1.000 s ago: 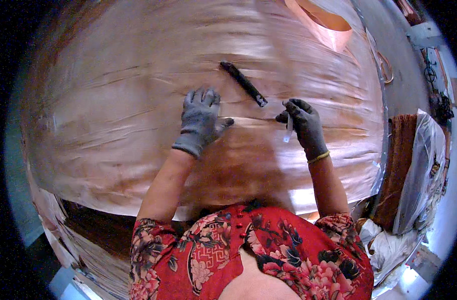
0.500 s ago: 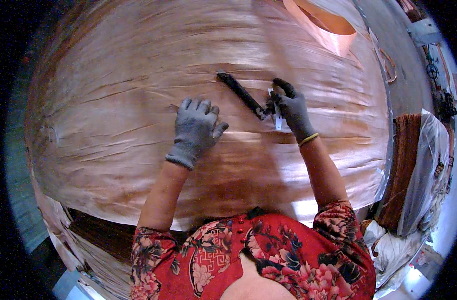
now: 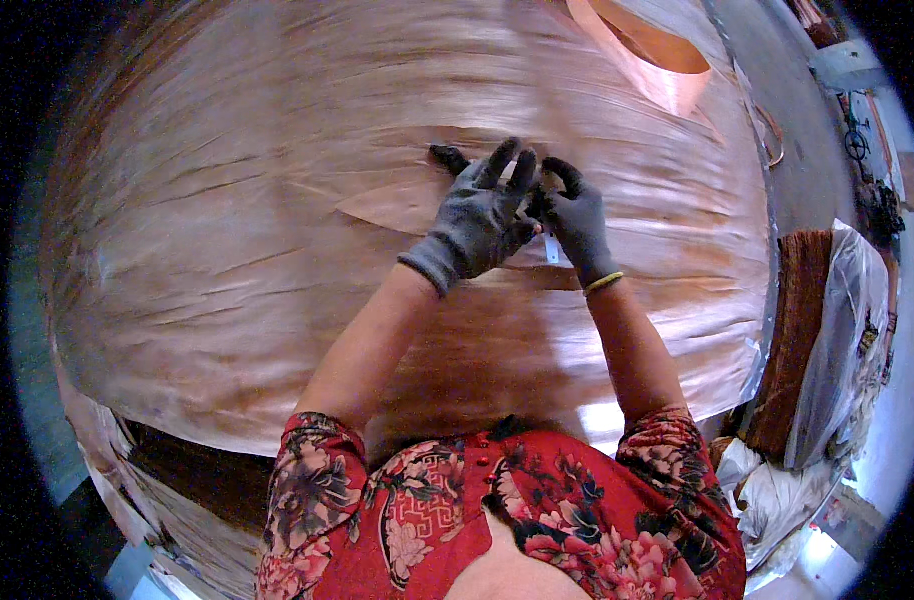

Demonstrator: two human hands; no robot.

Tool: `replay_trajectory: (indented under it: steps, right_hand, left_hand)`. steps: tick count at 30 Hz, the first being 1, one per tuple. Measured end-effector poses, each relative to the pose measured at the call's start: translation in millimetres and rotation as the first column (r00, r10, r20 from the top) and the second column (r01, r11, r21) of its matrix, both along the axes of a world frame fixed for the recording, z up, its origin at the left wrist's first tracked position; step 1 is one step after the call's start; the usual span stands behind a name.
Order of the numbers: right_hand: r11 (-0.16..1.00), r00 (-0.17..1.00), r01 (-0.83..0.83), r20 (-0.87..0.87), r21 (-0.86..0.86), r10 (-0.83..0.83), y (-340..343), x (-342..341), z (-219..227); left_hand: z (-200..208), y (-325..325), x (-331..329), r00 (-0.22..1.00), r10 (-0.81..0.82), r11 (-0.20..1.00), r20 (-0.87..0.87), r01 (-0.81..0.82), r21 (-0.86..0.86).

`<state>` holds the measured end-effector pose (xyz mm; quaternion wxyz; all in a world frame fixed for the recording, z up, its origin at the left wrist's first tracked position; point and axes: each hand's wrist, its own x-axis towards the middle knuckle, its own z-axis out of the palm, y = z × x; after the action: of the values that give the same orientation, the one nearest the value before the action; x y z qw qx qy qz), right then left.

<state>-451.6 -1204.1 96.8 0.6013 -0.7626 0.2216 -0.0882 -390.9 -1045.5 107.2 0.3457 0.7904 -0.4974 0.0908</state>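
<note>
My left hand (image 3: pixel 477 218), in a grey glove with dark fingertips, reaches over a black bar-shaped thing (image 3: pixel 447 158) and hides most of it. Its fingers are stretched and apart, with the thumb close to my right hand. My right hand (image 3: pixel 580 222), gloved alike with a yellow cuff edge, has its fingers bent around a narrow white strip (image 3: pixel 552 250); the lower end of the strip sticks out below. A dark clump between the two hands is too unclear to name. Beneath everything spreads a large, thin, wrinkled brown sheet (image 3: pixel 227 290), with a pointed flap (image 3: pixel 377 206) left of my left hand.
A curled orange-brown piece of sheet (image 3: pixel 667 75) rises at the far right. Beyond the right edge stand a brown stack (image 3: pixel 792 340) and clear plastic wrapping (image 3: pixel 837 350). A darker stack edge (image 3: pixel 202 470) shows at the lower left.
My left hand has moved right and slightly away from me, over the black bar and up to my right hand. My right hand has barely shifted. The pointed flap now shows more fully.
</note>
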Motion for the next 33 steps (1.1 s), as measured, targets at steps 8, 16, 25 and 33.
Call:
replay_trajectory:
  steps: [8,16,25,33]
  right_hand:
    - [0.998,0.998,0.019,-0.06,-0.055,-0.022,2.7,-0.8,16.8]
    - [0.977,0.986,0.059,-0.166,0.204,-0.025,5.4,-29.2,42.7]
    - [0.955,0.943,0.126,-0.331,0.267,-0.032,7.8,-76.0,30.0]
    - [0.901,0.94,0.056,-0.328,0.43,0.098,-4.8,-66.4,32.3]
  left_hand:
    - [-18.5,-3.6,10.6,0.996,-0.075,0.972,0.048,0.062,0.225]
    - [-9.0,-6.5,2.0,0.998,-0.041,0.959,-0.043,0.052,0.277]
    - [0.0,-4.5,-6.2,0.985,-0.111,0.906,0.135,0.045,0.421]
    - [12.5,-6.2,-4.7,0.979,-0.176,0.862,0.098,0.105,0.496]
